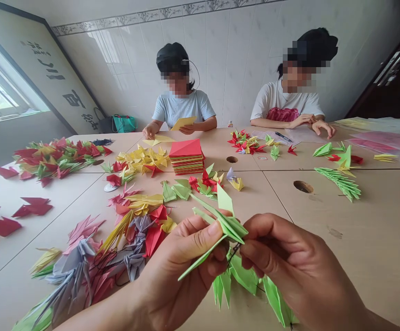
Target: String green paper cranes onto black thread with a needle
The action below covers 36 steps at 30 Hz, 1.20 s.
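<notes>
My left hand (pixel 189 257) pinches a light green folded paper piece (pixel 229 223), its pointed wings sticking up and out to the left. Close by on the right, my right hand (pixel 285 253) has its thumb and fingers pressed together at a dark thread (pixel 233 253) under the piece. Below both hands, more green folded pieces (pixel 244 276) hang or lie along a dark thread. Left of my left hand lies a pile of grey, pink, yellow and red folded pieces (pixel 138 230) with dark threads among them.
A stack of coloured paper (pixel 186 158) stands mid-table. Behind it a person (pixel 182 108) holds yellow paper; another person (pixel 287 105) sits at the right. Folded pieces are heaped at the far left (pixel 55 158). Green pieces (pixel 340 181) lie near a round table hole (pixel 303 186).
</notes>
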Motion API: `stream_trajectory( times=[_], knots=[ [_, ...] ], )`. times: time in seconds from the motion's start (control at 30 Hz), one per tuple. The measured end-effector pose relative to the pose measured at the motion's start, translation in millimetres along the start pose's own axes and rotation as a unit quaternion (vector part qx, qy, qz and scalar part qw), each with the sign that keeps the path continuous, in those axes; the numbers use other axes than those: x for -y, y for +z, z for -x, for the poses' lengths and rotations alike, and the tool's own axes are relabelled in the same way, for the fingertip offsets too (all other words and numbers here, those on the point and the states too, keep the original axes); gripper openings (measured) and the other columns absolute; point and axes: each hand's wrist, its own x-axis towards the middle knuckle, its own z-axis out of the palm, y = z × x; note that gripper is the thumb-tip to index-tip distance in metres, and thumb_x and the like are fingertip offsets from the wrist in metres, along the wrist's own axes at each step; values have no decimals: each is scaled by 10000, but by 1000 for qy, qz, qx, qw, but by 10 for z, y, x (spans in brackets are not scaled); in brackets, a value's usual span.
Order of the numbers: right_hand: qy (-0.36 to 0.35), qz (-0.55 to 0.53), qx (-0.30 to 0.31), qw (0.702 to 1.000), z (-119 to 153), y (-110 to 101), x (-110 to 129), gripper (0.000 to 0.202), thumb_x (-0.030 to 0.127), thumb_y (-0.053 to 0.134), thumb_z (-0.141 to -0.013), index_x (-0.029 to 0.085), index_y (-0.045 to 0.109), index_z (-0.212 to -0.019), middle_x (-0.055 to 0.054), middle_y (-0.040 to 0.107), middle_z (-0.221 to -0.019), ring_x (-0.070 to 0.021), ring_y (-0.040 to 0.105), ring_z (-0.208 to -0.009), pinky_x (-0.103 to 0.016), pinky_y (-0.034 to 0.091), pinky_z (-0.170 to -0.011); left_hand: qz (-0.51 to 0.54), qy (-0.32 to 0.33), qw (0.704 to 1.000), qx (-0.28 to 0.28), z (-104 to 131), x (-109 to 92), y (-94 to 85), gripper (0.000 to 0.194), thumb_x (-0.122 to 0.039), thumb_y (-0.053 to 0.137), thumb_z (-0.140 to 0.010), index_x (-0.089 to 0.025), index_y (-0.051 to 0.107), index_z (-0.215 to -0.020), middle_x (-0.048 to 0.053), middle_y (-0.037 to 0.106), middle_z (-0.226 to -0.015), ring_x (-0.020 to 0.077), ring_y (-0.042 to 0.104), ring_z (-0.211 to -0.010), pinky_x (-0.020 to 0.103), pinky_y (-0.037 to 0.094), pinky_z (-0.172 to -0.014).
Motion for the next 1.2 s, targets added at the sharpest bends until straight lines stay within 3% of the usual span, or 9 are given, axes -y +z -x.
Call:
stream_trajectory(
  times=[0.1, 0.17, 0.3, 0.47, 0.57, 0.7, 0.87, 1.0, 1.2],
  knots=[
    [-103, 88, -49, 990, -10, -10, -68, 127, 270, 661, -805, 230, 565, -733, 45, 584, -637, -87, 536, -553, -162, 456, -505, 8, -13, 1000, -2, -3, 13, -16, 64, -105, 719, -735, -81, 713, -795, 3, 606, -616, 29, 566, -530, 69, 443, -467],
    [-131, 125, -59, 982, -19, -21, -127, 133, 284, 662, -808, 237, 551, -754, 43, 583, -660, -96, 540, -582, -174, 464, -527, 0, -15, 1000, 2, -7, 16, -31, 56, -110, 714, -740, -79, 709, -786, 2, 597, -600, 29, 552, -519, 72, 438, -465],
    [-116, 134, -36, 984, -24, -63, -194, 156, 344, 660, -811, 252, 534, -805, 38, 554, -686, -106, 510, -600, -192, 450, -523, -52, -4, 999, -1, -14, -12, -36, 48, -127, 684, -768, -83, 699, -779, 3, 597, -609, 24, 513, -494, 85, 417, -448],
    [-62, 45, 14, 997, -50, -192, -85, 279, 493, 639, -787, 310, 553, -980, 25, 535, -817, -111, 513, -669, -203, 479, -574, -213, 18, 977, -15, -22, -69, 5, 80, -169, 689, -761, -95, 689, -731, -1, 581, -601, 35, 472, -480, 125, 377, -452],
    [-70, 95, 18, 993, -73, -236, -3, 201, 458, 577, -847, 321, 593, -994, 19, 527, -855, -106, 503, -695, -201, 472, -601, -326, 4, 945, -20, -34, -66, 2, 120, -222, 680, -768, -118, 654, -715, -15, 544, -599, 57, 447, -508, 164, 360, -488],
    [-79, 168, 46, 981, -75, -200, 50, 31, 273, 567, -867, 273, 588, -889, 23, 535, -842, -107, 520, -711, -209, 460, -595, -470, 21, 882, -21, -32, -36, -20, 160, -237, 623, -793, -145, 565, -675, -52, 429, -579, 63, 342, -514, 178, 276, -460],
    [-75, 223, 48, 971, -54, -160, 48, 145, 104, 520, -815, 233, 514, -749, 48, 509, -764, -90, 476, -636, -212, 416, -557, -589, 39, 807, -25, -22, -21, -11, 154, -172, 559, -782, -174, 500, -639, -71, 364, -568, 75, 307, -522, 188, 253, -441],
    [-95, 230, 27, 968, -55, -148, 12, 166, 84, 514, -790, 226, 485, -710, 51, 484, -741, -94, 459, -628, -224, 403, -558, -657, 39, 752, -15, -31, -24, -2, 182, -157, 530, -783, -177, 464, -614, -67, 377, -596, 80, 329, -560, 184, 282, -470],
    [-75, 176, -14, 981, -58, -177, 32, 167, 181, 487, -870, 223, 452, -712, 49, 443, -697, -85, 413, -565, -199, 372, -473, -688, 42, 725, -12, -40, -27, 3, 203, -133, 526, -766, -179, 433, -592, -72, 387, -586, 75, 341, -552, 181, 287, -478]
  ],
)
